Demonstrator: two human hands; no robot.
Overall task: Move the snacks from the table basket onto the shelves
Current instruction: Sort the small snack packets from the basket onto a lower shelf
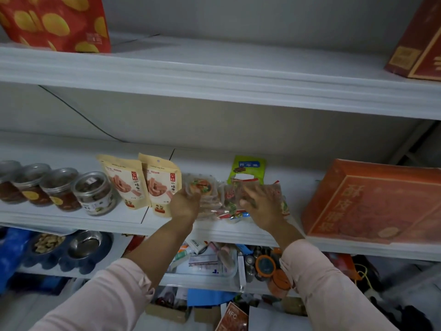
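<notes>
Both my hands reach onto the middle white shelf (214,231). My left hand (185,204) cups the left side of a stack of clear snack packets (202,187) with a round pastry picture on top. My right hand (259,201) lies with spread fingers on a second pile of clear red-printed snack packets (232,194). A green snack pouch (248,168) stands just behind that pile. The table basket is out of view.
Two beige pouches (143,185) and several clear lidded jars (93,193) stand left of my hands. An orange box (372,201) fills the shelf's right. The upper shelf holds a red chip bag (59,22) and a red box (420,41). Cluttered lower shelves (207,261) lie below.
</notes>
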